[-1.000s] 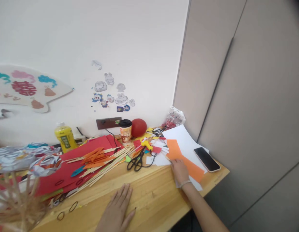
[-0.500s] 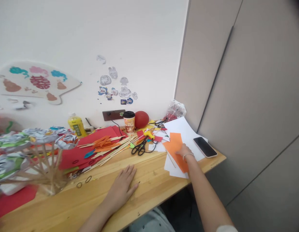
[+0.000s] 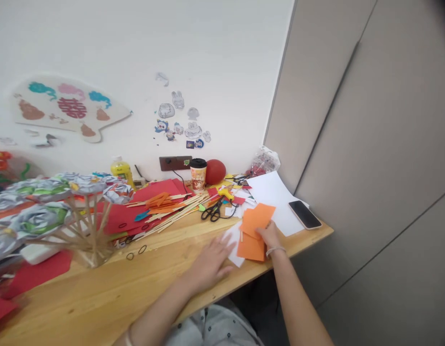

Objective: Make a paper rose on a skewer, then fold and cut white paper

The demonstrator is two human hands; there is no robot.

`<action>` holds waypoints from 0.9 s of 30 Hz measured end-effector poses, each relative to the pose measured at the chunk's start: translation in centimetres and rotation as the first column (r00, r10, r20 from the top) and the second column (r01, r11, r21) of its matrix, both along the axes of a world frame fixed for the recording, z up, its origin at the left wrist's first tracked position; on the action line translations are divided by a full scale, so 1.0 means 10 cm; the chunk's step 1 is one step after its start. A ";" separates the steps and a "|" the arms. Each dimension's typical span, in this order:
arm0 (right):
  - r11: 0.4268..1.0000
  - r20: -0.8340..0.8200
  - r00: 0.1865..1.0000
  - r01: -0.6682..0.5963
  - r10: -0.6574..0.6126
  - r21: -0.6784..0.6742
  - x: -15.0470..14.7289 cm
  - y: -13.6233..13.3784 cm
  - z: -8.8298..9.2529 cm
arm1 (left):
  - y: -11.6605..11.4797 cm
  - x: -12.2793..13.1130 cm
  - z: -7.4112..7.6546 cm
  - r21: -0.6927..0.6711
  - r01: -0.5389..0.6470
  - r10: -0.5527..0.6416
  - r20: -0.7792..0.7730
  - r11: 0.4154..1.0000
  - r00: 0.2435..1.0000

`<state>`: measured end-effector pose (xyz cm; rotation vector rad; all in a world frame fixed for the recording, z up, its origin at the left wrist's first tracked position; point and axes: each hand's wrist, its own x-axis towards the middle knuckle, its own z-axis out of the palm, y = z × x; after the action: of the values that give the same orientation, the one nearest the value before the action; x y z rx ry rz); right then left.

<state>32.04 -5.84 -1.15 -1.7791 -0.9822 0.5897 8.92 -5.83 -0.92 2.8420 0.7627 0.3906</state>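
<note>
My right hand (image 3: pixel 270 235) pinches a sheet of orange paper (image 3: pixel 257 218) near its lower right part. Below it lies another orange piece (image 3: pixel 251 248), partly covered; I cannot tell whether the two are joined. My left hand (image 3: pixel 214 259) rests flat, fingers outstretched, with its fingertips on the edge of a white paper (image 3: pixel 236 257) that sticks out from under the orange. Up and to the right of my right hand lies a larger white sheet (image 3: pixel 276 192), with a phone (image 3: pixel 305 215) on its right side. Black-handled scissors (image 3: pixel 212 211) lie beyond my left hand.
Wooden sticks (image 3: pixel 175 214) and orange strips lie on red paper (image 3: pixel 117 218). A lidded paper cup (image 3: pixel 198 175), a red balloon (image 3: pixel 215 171) and a yellow bottle (image 3: pixel 122 171) stand along the wall. Paper flowers (image 3: pixel 45 216) on sticks fill the left. A grey cabinet (image 3: pixel 380 144) borders the table's right end.
My right hand has drawn the orange paper left and toward me. My left hand has slid right, from bare wood onto the white paper's edge. The view has shifted slightly.
</note>
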 end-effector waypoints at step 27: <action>0.758 0.515 0.698 -0.638 0.498 0.133 -0.41 0.05 0.55 | 0.25 -0.64 0.05 -0.535 0.028 0.430 0.708 0.844 0.560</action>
<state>27.91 -5.32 4.37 -1.3245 -1.8999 0.3640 2.57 -3.37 -0.45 1.7478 0.8136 1.2298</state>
